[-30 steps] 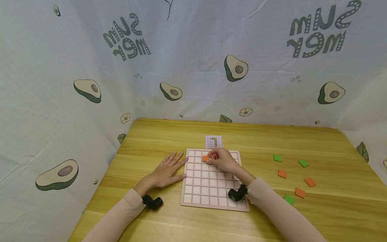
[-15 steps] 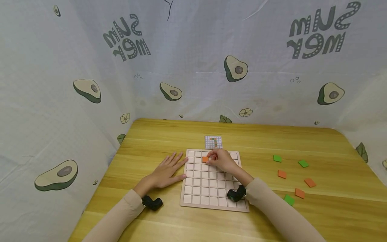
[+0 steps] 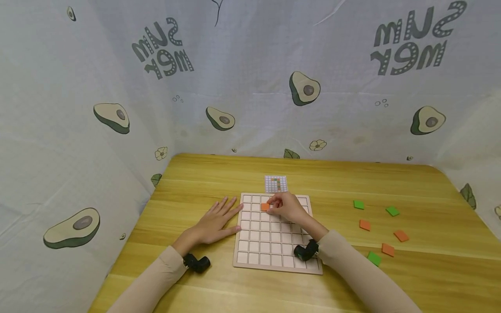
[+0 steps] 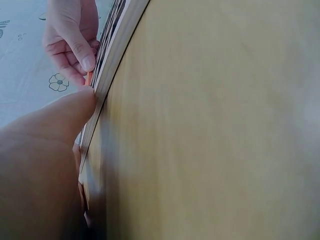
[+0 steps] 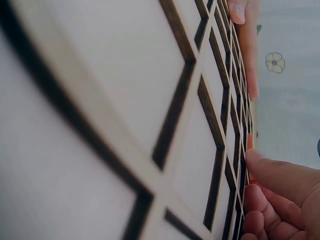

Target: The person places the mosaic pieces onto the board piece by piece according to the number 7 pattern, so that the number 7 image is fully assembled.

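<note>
Pinching orange tile (image 3: 265, 207) in right grip (image 3: 288, 207), seat squarely on lower-centre grid board (image 3: 265, 236); steady with spread left grip (image 3: 213, 225).

Through the head view I can read mirrored "SUMMER" twice in grey on the avocado-print cloth (image 3: 250, 56), one print (image 3: 161, 47) beyond and left of the left hand (image 3: 214, 224), the other print (image 3: 415, 41) beyond and right of the right hand (image 3: 287, 207).

Plain beige long sleeves (image 3: 150, 282) w/ slightly creased cuffs (image 3: 328, 248), blk elbow-shaped wrist cams (image 3: 306, 251), L & R
</note>
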Demonstrator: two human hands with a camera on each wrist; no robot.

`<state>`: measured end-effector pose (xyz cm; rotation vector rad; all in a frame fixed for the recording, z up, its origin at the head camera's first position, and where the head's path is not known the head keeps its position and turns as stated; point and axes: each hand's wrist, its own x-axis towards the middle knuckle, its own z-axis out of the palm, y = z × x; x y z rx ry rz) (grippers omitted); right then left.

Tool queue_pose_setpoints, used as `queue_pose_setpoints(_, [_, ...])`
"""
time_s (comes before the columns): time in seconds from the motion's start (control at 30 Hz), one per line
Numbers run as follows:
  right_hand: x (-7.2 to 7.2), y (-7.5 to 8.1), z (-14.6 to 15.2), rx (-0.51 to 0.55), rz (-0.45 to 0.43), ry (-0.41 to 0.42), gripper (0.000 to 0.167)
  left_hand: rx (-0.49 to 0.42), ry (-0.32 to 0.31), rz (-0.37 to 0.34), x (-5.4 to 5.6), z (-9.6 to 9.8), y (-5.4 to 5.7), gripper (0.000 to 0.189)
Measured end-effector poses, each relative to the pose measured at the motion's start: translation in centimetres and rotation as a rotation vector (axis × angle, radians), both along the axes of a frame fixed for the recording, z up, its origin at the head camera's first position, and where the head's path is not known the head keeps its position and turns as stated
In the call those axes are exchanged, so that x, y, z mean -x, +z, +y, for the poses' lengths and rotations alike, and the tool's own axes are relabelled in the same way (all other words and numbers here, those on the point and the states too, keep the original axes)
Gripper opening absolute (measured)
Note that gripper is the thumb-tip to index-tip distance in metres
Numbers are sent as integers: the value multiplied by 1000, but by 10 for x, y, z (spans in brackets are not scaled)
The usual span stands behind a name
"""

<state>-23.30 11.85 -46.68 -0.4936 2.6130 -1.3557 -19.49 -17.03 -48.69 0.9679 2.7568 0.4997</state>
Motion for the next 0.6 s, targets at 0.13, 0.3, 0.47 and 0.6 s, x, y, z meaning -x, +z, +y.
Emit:
queue_pose_setpoints(0.13, [0, 1, -1, 12, -17, -14, 19, -2, -2, 4, 0, 0, -1, 71])
queue_pose_setpoints(0.3, [0, 1, -1, 16, -26, -16, 20, 1, -3, -1, 0, 0, 0, 71])
queue_pose_setpoints(0.47, [1, 1, -2, 25, -37, -21, 19, -2, 1, -7, -1, 0, 0, 72])
queue_pose_setpoints(0.6, [0, 1, -2, 33, -42, -22, 19, 0, 2, -7, 0, 0, -1, 72])
